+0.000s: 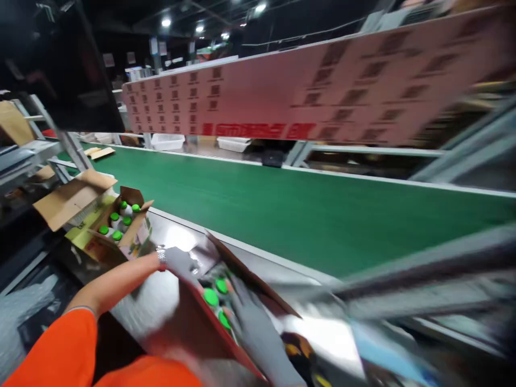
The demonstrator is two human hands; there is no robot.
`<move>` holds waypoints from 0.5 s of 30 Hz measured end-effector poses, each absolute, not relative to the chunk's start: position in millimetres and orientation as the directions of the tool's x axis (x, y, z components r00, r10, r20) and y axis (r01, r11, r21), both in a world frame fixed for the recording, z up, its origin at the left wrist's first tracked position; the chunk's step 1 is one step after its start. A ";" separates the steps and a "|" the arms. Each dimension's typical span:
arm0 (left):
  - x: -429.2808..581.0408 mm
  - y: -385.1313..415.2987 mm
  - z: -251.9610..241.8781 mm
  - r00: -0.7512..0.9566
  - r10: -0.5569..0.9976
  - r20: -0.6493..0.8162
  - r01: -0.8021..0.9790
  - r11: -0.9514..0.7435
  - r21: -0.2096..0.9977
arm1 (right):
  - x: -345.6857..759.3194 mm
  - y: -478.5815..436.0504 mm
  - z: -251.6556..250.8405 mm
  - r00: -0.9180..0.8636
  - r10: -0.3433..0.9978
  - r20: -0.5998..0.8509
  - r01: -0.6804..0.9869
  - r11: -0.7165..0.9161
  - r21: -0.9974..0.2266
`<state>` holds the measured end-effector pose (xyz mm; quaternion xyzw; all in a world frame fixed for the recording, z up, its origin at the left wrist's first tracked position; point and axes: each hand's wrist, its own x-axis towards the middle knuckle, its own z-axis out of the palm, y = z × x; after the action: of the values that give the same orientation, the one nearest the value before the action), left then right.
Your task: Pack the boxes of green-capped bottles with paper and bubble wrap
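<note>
Near the bottom centre stands an open cardboard box (207,328) with several green-capped bottles (210,297) inside. My left hand (181,262), in a grey glove, is at the box's far left end; its fingers are blurred, and what they grip, if anything, cannot be made out. Over the right side of the bottles lies my gloved right hand (250,317), fingers stretched out and touching the area beside the green caps. A second open box (139,236) to the left holds more white bottles with green caps (127,221).
A green conveyor belt (282,209) runs across behind the metal bench (161,228). Above it hangs a pink board (258,102) with printed codes. White trays (168,142) stand beyond the belt. A blurred metal bar (423,269) crosses at right; bubble wrap (28,312) lies at left.
</note>
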<state>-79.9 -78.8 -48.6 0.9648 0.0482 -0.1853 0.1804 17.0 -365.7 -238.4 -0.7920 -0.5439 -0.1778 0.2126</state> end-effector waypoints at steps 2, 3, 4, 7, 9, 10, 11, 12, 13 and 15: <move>-79.6 -68.1 -48.0 0.909 0.008 -0.416 0.179 -0.910 0.375 | 28.9 -361.6 -246.4 0.336 0.801 0.496 0.942 -0.281 -0.185; -78.3 -62.4 -49.2 0.904 0.005 -0.427 0.191 -0.900 0.393 | 35.7 -358.7 -248.8 0.325 0.816 0.479 0.944 -0.247 -0.220; -76.2 -57.0 -51.1 0.901 0.006 -0.435 0.203 -0.890 0.409 | 42.0 -354.3 -249.3 0.311 0.833 0.457 0.942 -0.209 -0.261; -65.3 -46.7 -61.1 0.864 -0.127 -0.487 0.132 -0.876 0.464 | 52.5 -331.3 -238.8 0.297 0.863 0.408 0.904 -0.117 -0.411; -53.4 -45.1 -70.6 0.811 -0.250 -0.529 0.038 -0.880 0.474 | 53.5 -313.6 -225.6 0.322 0.848 0.420 0.866 -0.084 -0.493; -45.9 -45.4 -76.0 0.779 -0.288 -0.556 0.007 -0.884 0.467 | 53.6 -306.5 -218.6 0.342 0.839 0.424 0.848 -0.080 -0.525; -37.5 -46.2 -81.8 0.757 -0.300 -0.580 -0.008 -0.892 0.451 | 54.1 -301.4 -211.8 0.361 0.831 0.423 0.832 -0.083 -0.549; -28.5 -47.2 -88.0 0.749 -0.287 -0.597 -0.004 -0.903 0.429 | 55.1 -298.6 -205.3 0.381 0.825 0.418 0.819 -0.091 -0.567; -19.3 -48.3 -94.4 0.750 -0.268 -0.604 0.003 -0.913 0.408 | 56.6 -297.8 -199.4 0.397 0.821 0.411 0.810 -0.103 -0.578; -2.3 -49.9 -107.1 0.779 -0.233 -0.582 0.002 -0.927 0.374 | 61.2 -300.3 -189.7 0.424 0.812 0.401 0.798 -0.125 -0.590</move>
<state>-2.3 -49.9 -107.1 0.9257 -0.0622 -0.3267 0.1801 61.2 -300.3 -189.7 -0.7500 -0.5366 0.0091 0.3867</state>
